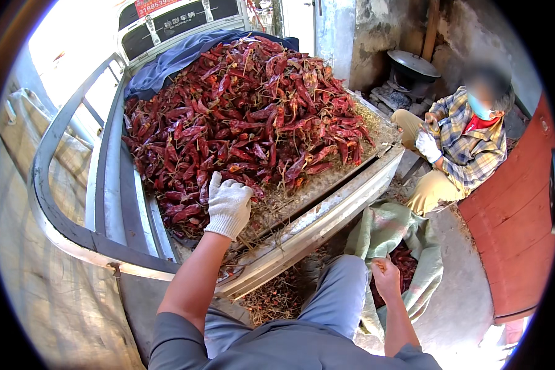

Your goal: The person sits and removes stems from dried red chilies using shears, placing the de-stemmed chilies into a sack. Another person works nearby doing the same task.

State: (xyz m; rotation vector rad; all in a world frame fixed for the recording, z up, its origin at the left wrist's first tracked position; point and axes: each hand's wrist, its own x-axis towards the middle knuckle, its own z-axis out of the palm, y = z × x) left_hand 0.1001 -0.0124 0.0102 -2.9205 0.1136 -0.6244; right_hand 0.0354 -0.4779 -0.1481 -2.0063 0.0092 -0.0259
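A big heap of dried red chili peppers (240, 115) lies on a truck bed (300, 222). My left hand (229, 203), in a white knitted glove, rests at the heap's near edge with its fingers curled; whether a pepper is in them I cannot tell. My bare right hand (385, 273) is closed at the rim of a pale green woven sack (428, 277), its fingers seemingly on the sack's edge. More dried red peppers (404, 263) lie inside the sack, which stands on the floor beside my leg.
A metal side rail (41, 185) curves along the left. Blue cloth (166, 69) covers the heap's far edge. At right sits a masked person (471, 143), near a red door panel (513, 217) and a lidded pot (414, 64). Stems and pepper scraps (277, 296) litter the floor.
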